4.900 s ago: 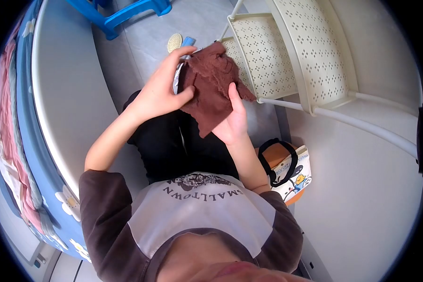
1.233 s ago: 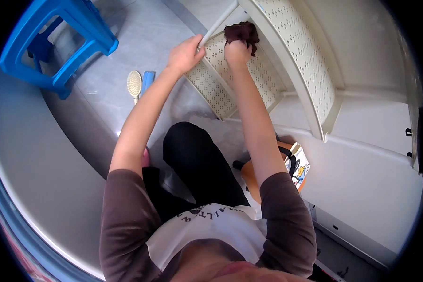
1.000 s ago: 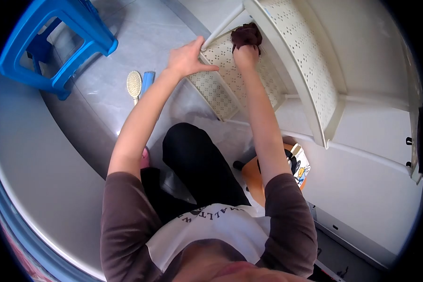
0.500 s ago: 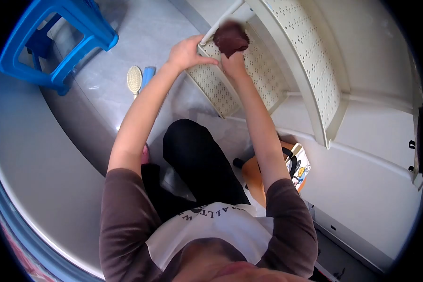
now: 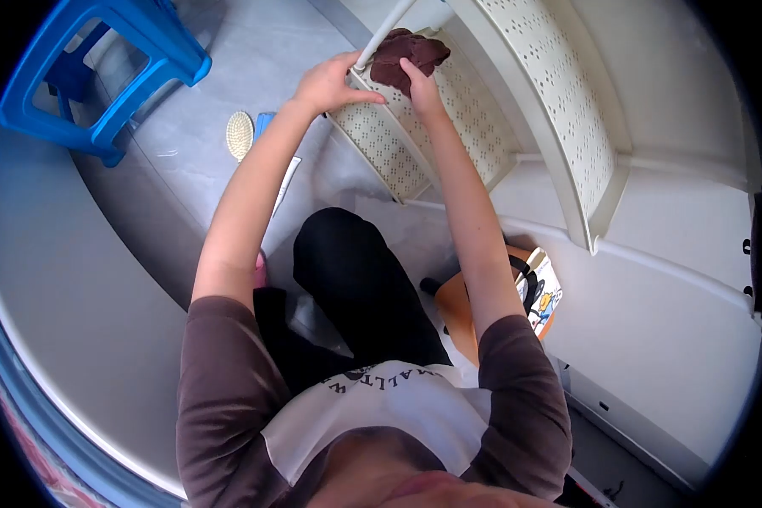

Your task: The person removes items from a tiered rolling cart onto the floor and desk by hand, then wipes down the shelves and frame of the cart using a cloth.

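Note:
A dark brown cloth [image 5: 402, 59] lies bunched against a shelf of the cream rack, with my right hand [image 5: 418, 89] closed on it, thumb on top. The cloth hides most of those fingers. My left hand [image 5: 334, 87] grips the front corner of the cream shelf rack [image 5: 559, 135], beside its upright post. Its thumb stretches along the shelf edge, while the other fingers are partly hidden behind the corner. The perforated shelf [image 5: 466, 114] under the cloth sits between a lower tier and a higher one.
A blue plastic stool [image 5: 131, 63] is on the floor at upper left. Nearer lie a pale hairbrush [image 5: 240, 135] and a blue object [image 5: 264, 124], partly behind my left forearm. An orange bag or container [image 5: 459, 317] with a printed white item stands by my right arm.
The brown cloth has shifted slightly left and spread wider across the shelf. My right hand has turned, so its thumb now shows on the cloth. My left hand stays at the corner.

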A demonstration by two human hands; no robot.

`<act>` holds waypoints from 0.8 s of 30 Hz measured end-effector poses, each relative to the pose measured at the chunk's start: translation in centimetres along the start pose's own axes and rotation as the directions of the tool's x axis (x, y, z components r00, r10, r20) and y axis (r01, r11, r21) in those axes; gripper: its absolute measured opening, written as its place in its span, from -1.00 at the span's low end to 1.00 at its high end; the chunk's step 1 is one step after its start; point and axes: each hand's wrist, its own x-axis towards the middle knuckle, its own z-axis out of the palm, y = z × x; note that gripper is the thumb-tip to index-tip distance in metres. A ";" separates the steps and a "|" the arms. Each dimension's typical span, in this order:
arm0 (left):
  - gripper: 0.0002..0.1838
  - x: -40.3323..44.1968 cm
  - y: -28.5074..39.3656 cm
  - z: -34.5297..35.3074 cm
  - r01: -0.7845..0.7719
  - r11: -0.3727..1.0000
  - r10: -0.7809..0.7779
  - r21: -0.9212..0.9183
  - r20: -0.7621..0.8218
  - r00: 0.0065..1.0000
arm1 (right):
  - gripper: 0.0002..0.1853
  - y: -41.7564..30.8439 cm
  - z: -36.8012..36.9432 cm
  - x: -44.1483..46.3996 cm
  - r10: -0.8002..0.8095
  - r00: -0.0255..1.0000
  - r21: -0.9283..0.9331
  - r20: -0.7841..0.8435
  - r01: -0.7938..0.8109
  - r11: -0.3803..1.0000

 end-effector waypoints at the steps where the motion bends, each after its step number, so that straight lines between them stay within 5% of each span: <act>1: -0.17 0.0 -0.1 0.0 0.001 1.000 -0.001 0.004 0.004 1.000 | -0.60 -0.3 0.0 -0.2 0.020 1.000 0.047 -0.001 -0.019 0.999; 8: -0.13 -0.2 0.2 0.1 0.002 0.999 -0.001 0.044 -0.013 1.000 | -0.61 -1.7 0.9 -2.2 0.036 0.998 0.063 -0.048 -0.033 0.997; 15: -0.16 0.0 0.1 0.2 0.003 0.998 -0.002 0.062 -0.015 1.000 | -0.50 -0.4 0.3 -3.6 0.119 0.981 0.055 0.154 -0.129 0.990; 18: -0.17 0.0 0.2 -0.1 0.010 0.997 -0.009 0.077 -0.010 1.000 | -0.50 -1.3 0.7 -4.0 0.124 0.987 0.088 0.105 -0.133 0.987; 21: -0.18 0.2 -0.5 0.3 -0.019 0.997 0.023 0.074 -0.046 0.999 | -0.48 -2.3 1.0 -4.6 0.144 0.990 0.016 -0.009 -0.144 0.989; 24: -0.18 0.3 -0.2 0.1 -0.025 0.997 0.029 0.067 -0.067 0.997 | -0.45 -1.7 -0.6 -4.9 0.065 0.994 -0.267 -0.088 -0.086 0.960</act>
